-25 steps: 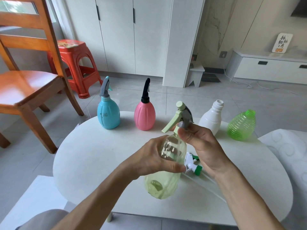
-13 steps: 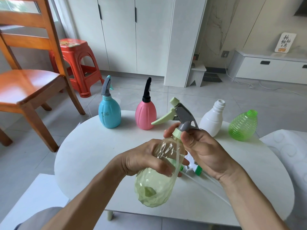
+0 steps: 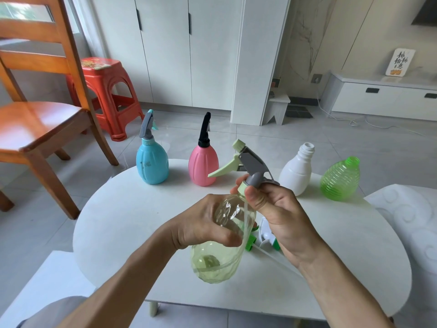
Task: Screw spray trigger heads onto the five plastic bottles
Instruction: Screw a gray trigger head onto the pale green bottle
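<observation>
The left hand (image 3: 203, 223) wraps the pale green bottle (image 3: 220, 245), held tilted above the desk (image 3: 132, 209), its long axis running up and away to the neck; the right hand (image 3: 276, 209) sits directly over that neck, its grip pinching the collar of the grey trigger head (image 3: 253, 166); the lever points left; the twist likely continues about this axis; white bottle (image 3: 295, 171) and ribbed green bottle (image 3: 340, 178) stand uncapped beyond the right grip

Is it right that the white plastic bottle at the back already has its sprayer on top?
No. In the head view the white plastic bottle has a bare, open neck with no sprayer on it. It does stand at the back of the white round table.
</observation>
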The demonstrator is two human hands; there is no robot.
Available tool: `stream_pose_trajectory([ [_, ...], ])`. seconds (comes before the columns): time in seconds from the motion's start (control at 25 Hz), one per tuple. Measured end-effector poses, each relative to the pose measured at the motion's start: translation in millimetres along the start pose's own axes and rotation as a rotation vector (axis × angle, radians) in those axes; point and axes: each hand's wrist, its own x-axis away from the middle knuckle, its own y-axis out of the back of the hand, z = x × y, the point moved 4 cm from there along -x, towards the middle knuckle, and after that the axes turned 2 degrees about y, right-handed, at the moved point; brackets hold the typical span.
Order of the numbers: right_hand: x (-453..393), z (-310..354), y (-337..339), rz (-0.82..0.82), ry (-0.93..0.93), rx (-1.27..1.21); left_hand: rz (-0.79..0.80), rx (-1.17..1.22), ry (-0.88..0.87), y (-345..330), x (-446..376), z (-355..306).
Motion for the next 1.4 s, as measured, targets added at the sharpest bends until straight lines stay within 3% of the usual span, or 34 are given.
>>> stream_pose_trajectory([
  [0.28, -4, -4, 4, -0.123, 0.029, 0.083, -0.081, -0.022, -0.041, -3, -4, 0],
  [0.56, -6, 6, 3, -0.165, 0.104, 0.091, 0.001, 0.074, -0.096, -3, -9, -2],
  [0.8, -18, 6, 5, 0.136, -0.047, -0.074, 0.13, 0.302, -0.046, 7, -13, 6],
  [0.88, -26, 4, 15, 0.043, -0.017, -0.037, -0.02, 0.264, 0.01, 15, -14, 8],
  [1.0, -50, 9, 34, -0.194, 0.096, 0.076, -0.501, 0.171, 0.146, 43, -9, 12],
  [1.08, -73, 13, 50, -0.338, 0.148, 0.239, -0.712, 0.22, 0.224, 56, -3, 17],
  [1.24, -115, -5, 66, -0.486, 0.16, 0.603, -0.689, 0.156, 0.274, 55, -4, 22],
  [1.4, -140, -30, 76, -0.562, 0.122, 0.676, -0.647, 0.164, 0.33, 50, -14, 28],
])
